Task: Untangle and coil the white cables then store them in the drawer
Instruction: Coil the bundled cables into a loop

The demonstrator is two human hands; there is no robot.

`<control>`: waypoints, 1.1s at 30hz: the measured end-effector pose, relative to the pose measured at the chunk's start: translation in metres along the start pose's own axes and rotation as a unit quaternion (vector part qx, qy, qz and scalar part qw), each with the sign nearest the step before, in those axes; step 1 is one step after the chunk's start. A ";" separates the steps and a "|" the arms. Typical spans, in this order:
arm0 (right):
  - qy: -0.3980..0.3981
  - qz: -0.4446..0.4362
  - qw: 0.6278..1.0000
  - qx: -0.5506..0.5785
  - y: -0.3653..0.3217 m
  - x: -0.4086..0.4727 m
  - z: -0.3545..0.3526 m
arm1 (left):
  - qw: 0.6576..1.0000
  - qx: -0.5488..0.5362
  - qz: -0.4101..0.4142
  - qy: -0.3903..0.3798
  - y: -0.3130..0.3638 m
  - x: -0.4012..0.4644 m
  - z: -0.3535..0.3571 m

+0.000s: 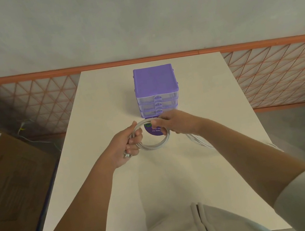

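A white cable [156, 145] is wound into a round coil above the white table [159, 184]. My left hand [127, 145] grips the coil's left side, and a metal plug end sticks out below its fingers. My right hand [173, 122] pinches the coil's upper right part. More loose white cable [198, 141] trails on the table under my right wrist toward the right edge. Behind the coil stands a purple drawer unit [156, 90] with three clear drawers, all shut. A purple round label [155, 131] lies in front of it, seen through the coil.
An orange mesh fence [282, 73] runs behind the table along a grey wall. A cardboard box [11, 179] sits on the floor to the left, with a thin wire [37, 141] near it.
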State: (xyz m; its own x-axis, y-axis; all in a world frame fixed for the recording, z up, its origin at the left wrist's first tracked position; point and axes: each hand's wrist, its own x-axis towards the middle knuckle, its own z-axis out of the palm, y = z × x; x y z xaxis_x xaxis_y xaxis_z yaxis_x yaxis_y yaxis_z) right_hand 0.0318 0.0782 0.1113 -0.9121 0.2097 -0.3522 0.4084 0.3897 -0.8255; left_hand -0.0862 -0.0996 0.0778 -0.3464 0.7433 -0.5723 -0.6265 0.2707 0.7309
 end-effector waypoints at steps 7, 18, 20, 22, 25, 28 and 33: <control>0.063 -0.005 0.998 -0.012 0.007 0.008 0.012 | 1.000 -0.001 0.010 -0.014 -0.002 0.002 0.003; -0.031 -0.021 0.999 0.002 0.005 0.007 -0.004 | 0.999 -0.022 -0.021 -0.021 -0.006 -0.003 0.002; -0.033 -0.015 0.999 -0.013 0.003 0.008 0.000 | 0.999 -0.030 -0.027 -0.023 -0.007 -0.002 0.002; -0.029 -0.016 0.999 -0.038 -0.001 0.008 0.005 | 0.999 -0.026 -0.032 -0.027 -0.006 -0.002 0.001; -0.003 -0.036 0.992 -0.118 -0.002 0.013 0.006 | 0.999 -0.014 -0.039 -0.031 -0.004 -0.003 0.002; -0.001 -0.031 0.995 -0.091 0.000 0.017 0.009 | 0.999 -0.018 -0.033 -0.034 -0.003 -0.003 0.002; -0.006 -0.021 1.000 -0.009 -0.001 0.014 0.012 | 0.998 -0.038 -0.024 -0.039 0.000 -0.004 0.003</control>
State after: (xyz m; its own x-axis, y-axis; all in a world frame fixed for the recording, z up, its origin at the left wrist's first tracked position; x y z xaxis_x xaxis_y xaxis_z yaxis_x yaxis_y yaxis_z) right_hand 0.0181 0.0695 0.1019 -0.9289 0.1828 -0.3222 0.3699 0.4136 -0.8319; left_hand -0.0827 -0.1013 0.0813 -0.2610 0.7763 -0.5738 -0.6934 0.2628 0.6709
